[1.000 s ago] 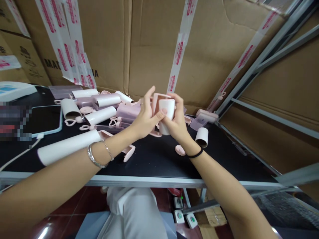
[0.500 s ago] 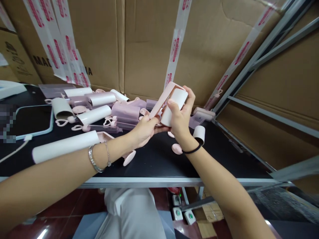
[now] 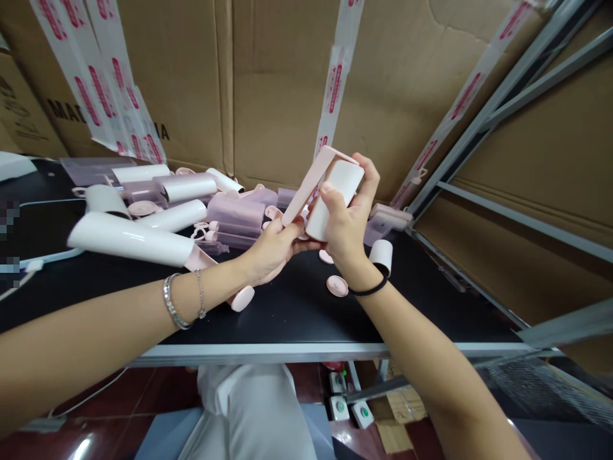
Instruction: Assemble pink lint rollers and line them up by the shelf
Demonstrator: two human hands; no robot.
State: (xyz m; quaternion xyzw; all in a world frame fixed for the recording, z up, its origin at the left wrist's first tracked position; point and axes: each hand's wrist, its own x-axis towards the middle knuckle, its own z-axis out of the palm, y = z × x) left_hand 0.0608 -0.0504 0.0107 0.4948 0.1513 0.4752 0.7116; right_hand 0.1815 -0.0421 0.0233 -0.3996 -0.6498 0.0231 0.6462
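My right hand (image 3: 347, 230) is wrapped round a short white roll (image 3: 335, 195), held tilted above the black table (image 3: 297, 313). A pink plastic frame (image 3: 309, 182) runs along the roll's left side and caps its top end. My left hand (image 3: 272, 246) grips the lower end of that pink frame, fingers closed. Both hands meet over the table's middle. A long white roll (image 3: 131, 239) on a pink handle lies just behind my left forearm.
Several white rolls (image 3: 184, 186), pink handles and translucent covers (image 3: 234, 214) are heaped at the table's back left. A short roll (image 3: 382, 255) and pink caps (image 3: 336, 285) lie near my right wrist. Taped cardboard boxes (image 3: 268, 83) wall the back; a metal rack (image 3: 498, 115) stands right.
The roll and pink frame rose and tilted from upright, the frame's top swinging over the roll. My left hand dropped from the roll's side to the frame's lower end. The long roll shifted.
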